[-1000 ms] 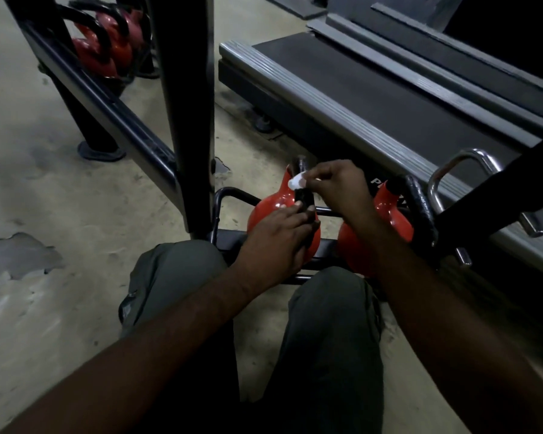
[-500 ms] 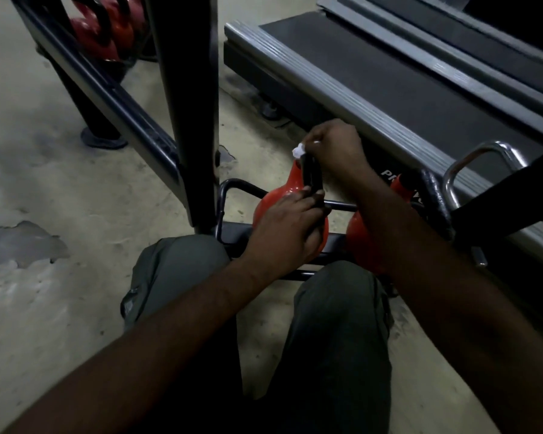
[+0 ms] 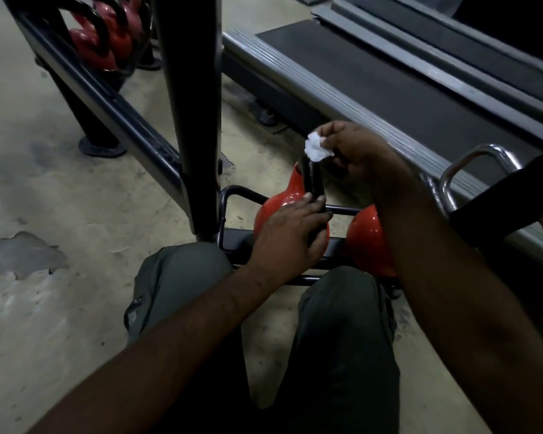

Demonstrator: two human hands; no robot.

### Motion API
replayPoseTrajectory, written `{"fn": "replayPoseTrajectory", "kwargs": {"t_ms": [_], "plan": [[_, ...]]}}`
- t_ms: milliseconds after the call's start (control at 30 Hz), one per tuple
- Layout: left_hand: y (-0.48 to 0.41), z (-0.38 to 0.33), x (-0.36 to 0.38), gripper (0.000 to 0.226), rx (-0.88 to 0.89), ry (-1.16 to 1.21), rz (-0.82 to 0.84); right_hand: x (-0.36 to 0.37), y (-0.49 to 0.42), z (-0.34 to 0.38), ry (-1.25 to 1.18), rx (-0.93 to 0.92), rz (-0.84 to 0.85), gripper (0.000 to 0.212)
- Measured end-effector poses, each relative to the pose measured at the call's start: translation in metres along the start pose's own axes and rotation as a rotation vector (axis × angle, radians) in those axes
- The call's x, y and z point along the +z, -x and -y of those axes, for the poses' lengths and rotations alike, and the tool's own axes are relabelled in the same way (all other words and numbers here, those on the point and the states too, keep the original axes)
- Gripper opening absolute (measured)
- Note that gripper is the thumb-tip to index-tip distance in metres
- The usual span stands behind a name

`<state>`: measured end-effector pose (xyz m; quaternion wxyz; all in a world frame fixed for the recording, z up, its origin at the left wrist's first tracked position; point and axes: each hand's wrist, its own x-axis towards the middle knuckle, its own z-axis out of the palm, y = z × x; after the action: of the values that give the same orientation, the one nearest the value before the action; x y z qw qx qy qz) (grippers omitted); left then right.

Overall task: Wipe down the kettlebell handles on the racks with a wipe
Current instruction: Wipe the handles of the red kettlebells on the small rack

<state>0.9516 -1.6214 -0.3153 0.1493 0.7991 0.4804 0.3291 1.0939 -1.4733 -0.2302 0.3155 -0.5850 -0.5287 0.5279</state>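
Left of our fingers stands the black rack post (image 3: 188, 120). Our left hand (image 3: 290, 236) lies on the red kettlebell (image 3: 279, 205), fingers nearly straight, their tips touching the foot of its black handle (image 3: 311, 180). Above those tips, at the handle's top, our right hand (image 3: 358, 151) pinches the crumpled white wipe (image 3: 317, 148). A second red kettlebell (image 3: 365, 239) sits beneath that wrist, with the treadmill (image 3: 389, 76) beyond.

Rack post (image 3: 198, 120) at 10 o'clock of kettlebell (image 3: 281, 203), floor gap (image 3: 264, 142) at 12, treadmill (image 3: 373, 98) at 1, 2nd kettlebell (image 3: 365, 239) at 3
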Motion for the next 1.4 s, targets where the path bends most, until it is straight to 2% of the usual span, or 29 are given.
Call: {"fn": "replayPoseTrajectory", "kwargs": {"t_ms": [100, 200, 300, 367, 433, 500, 567, 667, 733, 833, 900, 1000, 1033, 1100, 1167, 1233, 1300, 1400], "plan": [[0.000, 0.002, 0.001, 0.037, 0.012, 0.015, -0.002, 0.003, 0.010, -0.017, 0.130, -0.117, -0.058, 0.023], [-0.001, 0.005, 0.000, 0.037, 0.031, 0.013, 0.004, 0.000, 0.012, -0.028, 0.340, -0.284, -0.194, 0.025], [-0.003, 0.008, -0.003, 0.035, 0.068, 0.001, 0.033, 0.003, 0.017, -0.024, 0.443, -0.309, -0.286, 0.043], [-0.004, 0.012, -0.003, 0.034, 0.089, -0.014, 0.050, 0.005, 0.017, -0.017, 0.545, -0.317, -0.307, 0.046], [-0.004, 0.013, -0.004, 0.032, 0.105, -0.023, 0.055, 0.004, 0.016, -0.011, 0.723, -0.360, -0.260, 0.034], [-0.004, 0.014, -0.005, 0.032, 0.121, -0.027, 0.065, 0.005, 0.019, -0.006, 0.907, -0.345, -0.126, 0.022], [-0.004, 0.015, -0.006, 0.032, 0.132, -0.025, 0.070, 0.008, 0.023, 0.001, 0.993, -0.294, -0.027, 0.023], [-0.005, 0.016, -0.004, 0.032, 0.127, -0.022, 0.061, 0.005, 0.019, 0.005, 0.935, -0.262, -0.050, 0.024], [-0.005, 0.016, -0.001, 0.032, 0.130, -0.018, 0.049, -0.003, 0.012, 0.004, 0.762, -0.221, -0.033, 0.022], [-0.005, 0.017, 0.003, 0.033, 0.130, -0.004, 0.013, -0.011, 0.010, 0.000, 0.409, -0.092, 0.084, 0.023], [-0.004, 0.018, 0.004, 0.034, 0.128, -0.007, -0.007, -0.011, 0.010, -0.005, 0.345, -0.090, 0.065, 0.028], [-0.003, 0.018, 0.005, 0.033, 0.135, -0.035, -0.021, -0.005, 0.008, -0.008, 0.503, -0.185, -0.069, 0.045], [-0.003, 0.018, 0.004, 0.033, 0.138, -0.048, -0.017, -0.003, 0.007, -0.007, 0.596, -0.217, -0.128, 0.044], [-0.003, 0.017, 0.004, 0.034, 0.140, -0.062, -0.006, 0.003, 0.008, -0.004, 0.769, -0.261, -0.210, 0.030], [-0.002, 0.017, 0.003, 0.038, 0.138, -0.067, 0.009, 0.009, 0.011, -0.001, 0.889, -0.266, -0.201, 0.015], [-0.001, 0.017, 0.001, 0.043, 0.131, -0.071, 0.023, 0.014, 0.012, 0.002, 0.926, -0.238, -0.177, 0.017], [0.000, 0.015, -0.002, 0.048, 0.123, -0.074, 0.035, 0.015, 0.012, 0.008, 0.863, -0.162, -0.158, 0.022], [0.000, 0.012, -0.004, 0.049, 0.124, -0.061, 0.037, 0.012, 0.011, 0.014, 0.845, -0.158, -0.148, 0.016]]}}
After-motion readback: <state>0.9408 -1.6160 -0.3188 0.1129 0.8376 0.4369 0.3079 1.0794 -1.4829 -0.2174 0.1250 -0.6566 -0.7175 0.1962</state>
